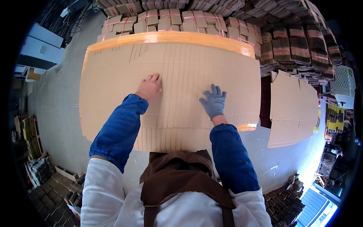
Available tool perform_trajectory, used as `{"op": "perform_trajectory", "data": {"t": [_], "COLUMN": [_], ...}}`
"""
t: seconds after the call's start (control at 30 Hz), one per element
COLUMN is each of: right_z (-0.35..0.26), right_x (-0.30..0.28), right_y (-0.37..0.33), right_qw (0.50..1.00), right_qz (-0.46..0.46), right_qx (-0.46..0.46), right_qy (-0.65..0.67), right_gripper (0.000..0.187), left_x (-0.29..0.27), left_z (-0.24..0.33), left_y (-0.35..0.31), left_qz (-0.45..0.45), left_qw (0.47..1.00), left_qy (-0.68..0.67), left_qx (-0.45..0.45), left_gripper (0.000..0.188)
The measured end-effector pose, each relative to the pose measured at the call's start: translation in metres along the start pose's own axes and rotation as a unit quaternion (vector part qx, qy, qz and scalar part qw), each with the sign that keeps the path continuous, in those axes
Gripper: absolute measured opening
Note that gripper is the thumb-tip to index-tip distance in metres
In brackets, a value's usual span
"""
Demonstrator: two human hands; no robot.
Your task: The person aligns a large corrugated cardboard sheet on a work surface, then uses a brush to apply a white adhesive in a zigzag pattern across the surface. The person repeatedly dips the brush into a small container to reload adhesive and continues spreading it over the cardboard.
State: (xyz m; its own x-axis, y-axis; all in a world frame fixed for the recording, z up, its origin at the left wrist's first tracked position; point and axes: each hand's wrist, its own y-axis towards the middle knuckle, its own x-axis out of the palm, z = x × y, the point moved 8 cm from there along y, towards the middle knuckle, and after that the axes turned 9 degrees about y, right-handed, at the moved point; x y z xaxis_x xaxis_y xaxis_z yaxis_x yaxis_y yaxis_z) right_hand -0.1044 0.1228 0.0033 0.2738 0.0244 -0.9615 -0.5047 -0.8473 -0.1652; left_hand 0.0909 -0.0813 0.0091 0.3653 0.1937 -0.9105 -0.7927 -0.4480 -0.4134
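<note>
A stack of large brown cardboard sheets [113, 75] lies flat in front of me, its creased strips fanned out in the middle and overhanging the near side. The sheets rest on a wooden table [159, 36], whose far edge shows behind them. My left hand [149, 87], bare, lies on the cardboard left of the fanned edges, fingers stretched toward them. In a grey-blue glove, my right hand [214, 101] rests on the right part with its fingers spread. Neither hand grips anything.
Bundles of flattened cardboard [160, 20] tied with pink straps stand behind the table. More cardboard sheets [293, 109] lie at the right, lower than the tabletop. A white cabinet [41, 45] stands far left. Stacked cardboard pieces [283, 204] sit near right, and a white plastic crate [342, 81] is far right.
</note>
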Motion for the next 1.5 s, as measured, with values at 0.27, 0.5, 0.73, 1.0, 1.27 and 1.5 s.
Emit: {"op": "perform_trajectory", "data": {"t": [0.27,0.5,0.73,1.0,1.27,1.5], "right_z": [-0.027,-0.039,-0.044,-0.055,-0.078,-0.081], "right_x": [-0.001,0.009,0.005,0.004,0.017,0.025], "right_y": [0.003,0.003,0.008,0.010,0.017,0.018], "right_qw": [0.997,0.993,0.998,0.999,0.990,0.989], "right_qz": [0.000,0.003,0.007,0.017,0.047,0.035], "right_qx": [-0.027,-0.090,-0.056,0.015,-0.106,-0.124], "right_qy": [-0.076,-0.081,-0.027,-0.031,-0.081,-0.074], "right_gripper": [0.039,0.045,0.034,0.037,0.045,0.042], "left_x": [0.000,0.001,0.001,-0.001,0.000,-0.001], "left_z": [-0.002,-0.004,-0.009,-0.008,-0.009,-0.010], "left_y": [-0.001,-0.001,-0.002,-0.004,-0.001,-0.003], "left_qz": [0.002,0.001,0.048,0.045,0.036,0.040], "left_qw": [1.000,1.000,0.999,0.998,0.999,0.999], "left_qy": [0.000,-0.003,-0.009,-0.031,-0.024,-0.028], "left_qx": [0.003,0.004,0.007,0.021,0.018,0.025], "left_gripper": [0.063,0.061,0.057,0.057,0.057,0.055]}}
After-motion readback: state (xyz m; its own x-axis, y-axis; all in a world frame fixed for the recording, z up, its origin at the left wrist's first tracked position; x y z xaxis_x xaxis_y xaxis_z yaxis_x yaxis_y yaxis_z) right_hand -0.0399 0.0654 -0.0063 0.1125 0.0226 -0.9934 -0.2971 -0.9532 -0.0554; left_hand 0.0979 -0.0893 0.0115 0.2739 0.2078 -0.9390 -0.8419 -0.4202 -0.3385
